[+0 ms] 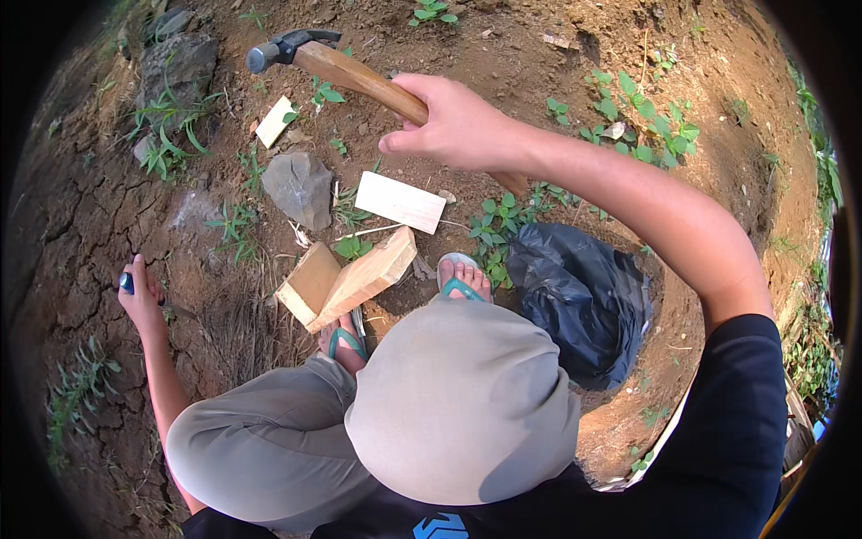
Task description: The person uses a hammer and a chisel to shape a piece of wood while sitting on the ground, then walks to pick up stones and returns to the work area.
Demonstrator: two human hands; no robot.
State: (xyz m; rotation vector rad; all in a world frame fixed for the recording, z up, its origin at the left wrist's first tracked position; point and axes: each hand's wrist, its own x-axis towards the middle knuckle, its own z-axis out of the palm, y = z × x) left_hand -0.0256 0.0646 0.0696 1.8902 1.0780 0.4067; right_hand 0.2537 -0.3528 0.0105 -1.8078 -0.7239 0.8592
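Observation:
My right hand [449, 124] is closed around the wooden handle of a claw hammer [346, 70], raised with its metal head toward the upper left. Far over to the left, my left hand [145, 296] is closed on a small blue object [127, 282] with a pale end; its kind is hard to make out. Between my feet and a grey stone stand two wooden boards [366, 274] meeting in a V; whether they are fastened does not show. A loose pale board [400, 202] lies just beyond them, below the hammer.
The grey stone [299, 189] sits left of the loose board, with a small wood offcut [274, 122] behind it. A black plastic bag [582, 301] lies to the right of my sandalled foot [463, 277]. Larger rocks [180, 72] and weeds [642, 126] dot the brown soil.

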